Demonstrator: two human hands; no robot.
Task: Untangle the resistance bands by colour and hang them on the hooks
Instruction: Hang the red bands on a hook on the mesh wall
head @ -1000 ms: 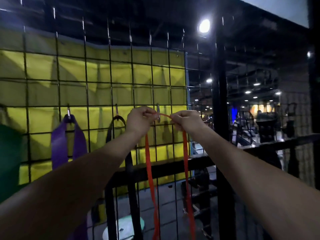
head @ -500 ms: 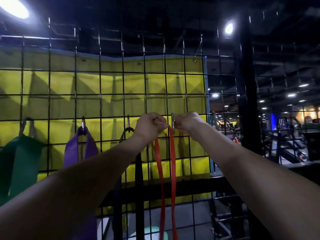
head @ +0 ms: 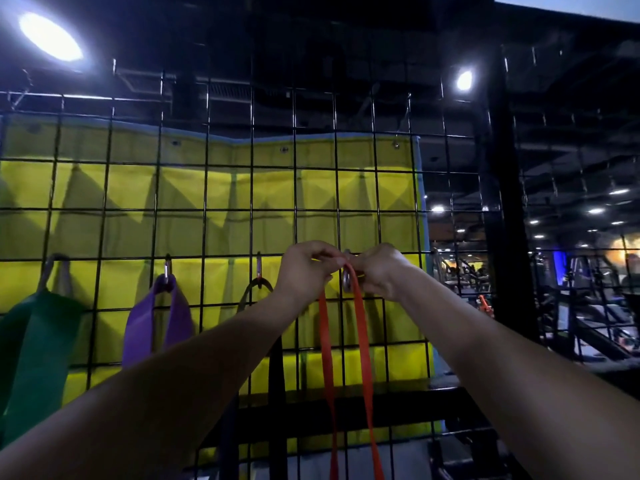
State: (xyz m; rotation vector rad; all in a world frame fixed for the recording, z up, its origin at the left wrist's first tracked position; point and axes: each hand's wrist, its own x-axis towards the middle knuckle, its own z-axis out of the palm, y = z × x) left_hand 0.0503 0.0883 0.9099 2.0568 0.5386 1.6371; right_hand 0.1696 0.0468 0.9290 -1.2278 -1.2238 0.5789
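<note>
An orange resistance band (head: 362, 341) hangs as a narrow loop from the right-most metal hook (head: 346, 280) on a black wire grid (head: 207, 188). My left hand (head: 306, 271) pinches the top of the band just left of the hook. My right hand (head: 379, 270) grips the band's top and the hook from the right, hiding part of the clip. Further left on their own hooks hang a black band (head: 277, 368), a purple band (head: 157, 323) and a wide green band (head: 33, 358).
A yellow padded mat (head: 242, 188) covers the space behind the grid. A thick black post (head: 502, 216) stands to the right of the grid. Beyond it lie gym machines (head: 581, 306) in a dim hall, with bright ceiling lamps (head: 50, 36) above.
My hands have drawn together at the hook and the orange band's two strands now hang closer. The camera has tilted up and left, bringing the green band into view.
</note>
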